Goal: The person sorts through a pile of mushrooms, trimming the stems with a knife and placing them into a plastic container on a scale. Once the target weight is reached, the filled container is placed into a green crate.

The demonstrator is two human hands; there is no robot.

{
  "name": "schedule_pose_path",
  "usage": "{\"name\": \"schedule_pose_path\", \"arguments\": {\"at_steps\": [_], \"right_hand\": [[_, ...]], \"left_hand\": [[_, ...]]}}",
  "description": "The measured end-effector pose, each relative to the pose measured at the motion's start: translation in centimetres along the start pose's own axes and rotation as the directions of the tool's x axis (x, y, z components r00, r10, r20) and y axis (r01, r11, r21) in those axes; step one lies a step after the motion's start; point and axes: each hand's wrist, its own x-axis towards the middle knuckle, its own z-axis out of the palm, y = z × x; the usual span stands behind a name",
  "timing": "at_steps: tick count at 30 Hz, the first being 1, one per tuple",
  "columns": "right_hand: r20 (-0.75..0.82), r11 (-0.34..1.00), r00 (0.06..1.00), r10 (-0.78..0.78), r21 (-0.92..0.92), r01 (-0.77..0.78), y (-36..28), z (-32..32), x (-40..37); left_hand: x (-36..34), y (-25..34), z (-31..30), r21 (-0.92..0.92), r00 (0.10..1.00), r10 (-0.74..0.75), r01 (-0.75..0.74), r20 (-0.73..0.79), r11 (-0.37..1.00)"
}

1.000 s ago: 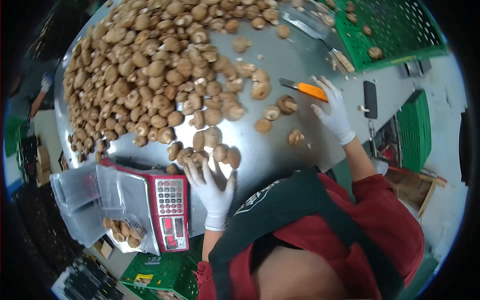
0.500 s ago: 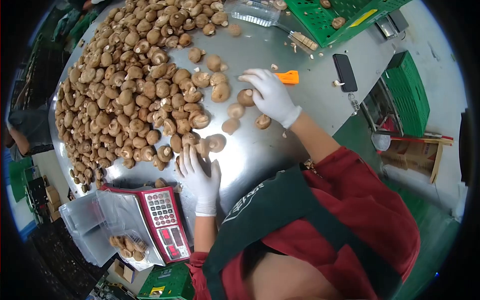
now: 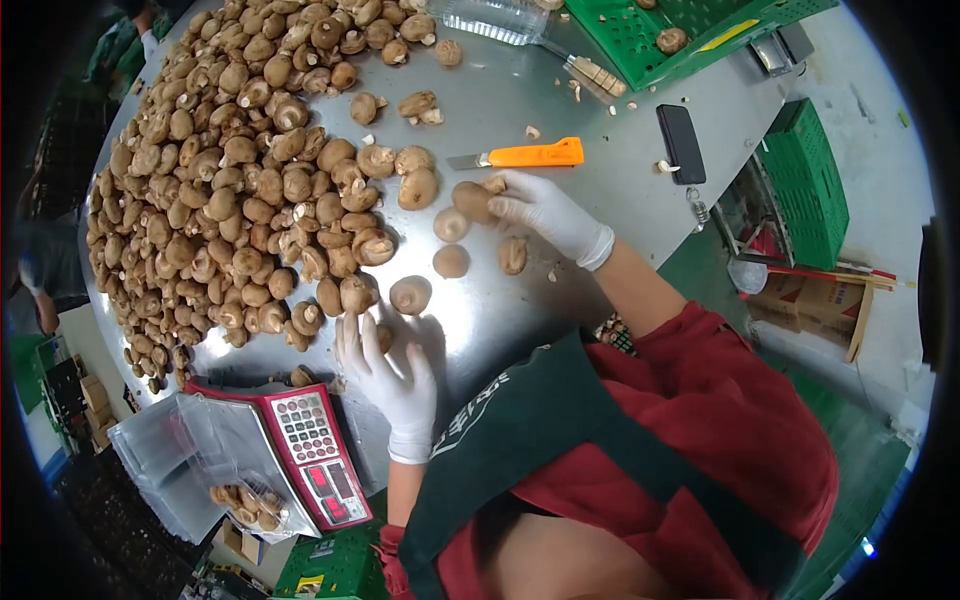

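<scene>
My right hand [image 3: 556, 218], in a white glove, grips a brown shiitake mushroom [image 3: 472, 202] between thumb and fingers, just over the steel table. Close to it lie a few single mushrooms, one [image 3: 512, 255] right below the fingers. Also gloved, my left hand [image 3: 392, 388] is open, its fingers spread at the near edge of the large shiitake pile [image 3: 235, 190]. A mushroom [image 3: 384, 338] shows partly hidden behind those fingers, and another [image 3: 410, 296] sits just above them. Beyond my right hand lies an orange utility knife [image 3: 535, 153] with its blade out.
A red scale [image 3: 318, 440] stands at the lower left, with a clear plastic tray of mushrooms [image 3: 248, 505] on it. At the far side are a green crate [image 3: 640, 60], a wire-like brush [image 3: 597, 76] and a black phone [image 3: 682, 143]. Another person's arm [image 3: 45, 308] shows at left.
My right hand has closed on a mushroom, and the orange knife is now fully visible beyond it. My left hand has shifted slightly down, fingers more spread, away from a mushroom.
</scene>
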Motion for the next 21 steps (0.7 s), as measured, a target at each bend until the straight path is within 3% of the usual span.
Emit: {"name": "schedule_pose_path", "arguments": {"at_steps": [1, 3, 5, 6, 8, 9, 10, 11, 13, 14, 15, 19, 21], "right_hand": [[0.074, 0.979, 0.995, 0.073, 0.184, -0.086, 0.1, 0.2, -0.3], [0.252, 0.819, 0.954, 0.164, 0.504, -0.274, 0.3, 0.7, -1.0], [0.249, 0.827, 0.957, 0.151, 0.498, -0.260, 0.2, 1.8, -1.5], [0.214, 0.829, 0.968, 0.134, 0.511, -0.228, 0.1, 2.6, -1.8], [0.093, 0.837, 0.987, 0.129, 0.524, -0.158, -0.6, 4.3, -2.8], [0.111, 0.882, 0.986, 0.126, 0.443, -0.162, -0.4, 4.2, -3.1], [0.132, 0.920, 0.983, 0.125, 0.356, -0.164, -0.2, 3.8, -3.3], [0.152, 0.950, 0.981, 0.124, 0.267, -0.162, -0.1, 3.4, -3.3], [0.161, 0.981, 0.979, 0.129, 0.121, -0.149, 0.0, 2.6, -3.4], [0.149, 0.987, 0.980, 0.134, 0.067, -0.145, 0.1, 2.3, -3.5], [0.135, 0.989, 0.981, 0.141, 0.014, -0.144, 0.2, 1.9, -3.7], [-0.161, 0.884, 0.971, -0.179, -0.459, 0.087, -1.0, -1.1, -3.9], [-0.190, 0.718, 0.921, -0.339, -0.686, 0.122, -1.6, -2.5, -4.1]], "left_hand": [[1.5, 1.3, -0.4, -0.078, 0.999, 0.031, -0.029, 0.032, 0.997], [3.2, 3.1, 0.3, -0.296, 0.995, -0.033, 0.059, 0.093, 0.953], [5.4, 4.5, 1.1, -0.451, 0.992, 0.028, 0.031, 0.125, 0.892], [6.0, 5.5, 1.5, -0.578, 0.986, -0.008, 0.106, 0.169, 0.809], [7.3, 6.3, 2.2, -0.548, 0.975, 0.142, -0.024, 0.173, 0.836], [7.6, 6.6, 2.3, -0.503, 0.958, 0.214, -0.093, 0.188, 0.859], [7.3, 6.0, 3.0, -0.573, 0.961, 0.173, -0.019, 0.217, 0.820], [7.2, 6.1, 2.8, -0.728, 0.955, 0.067, 0.173, 0.289, 0.664], [6.8, 6.1, 2.4, -0.850, 0.872, -0.074, 0.489, 0.484, 0.195], [6.6, 5.9, 2.3, -0.872, 0.880, -0.052, 0.475, 0.473, 0.115], [6.3, 5.5, 2.2, -0.857, 0.872, -0.091, 0.489, 0.480, 0.162], [5.6, 5.6, 0.4, -0.771, 0.813, -0.328, 0.571, 0.482, 0.283], [4.2, 2.2, 0.7, -0.609, 0.870, -0.293, 0.489, 0.397, 0.625]]}}
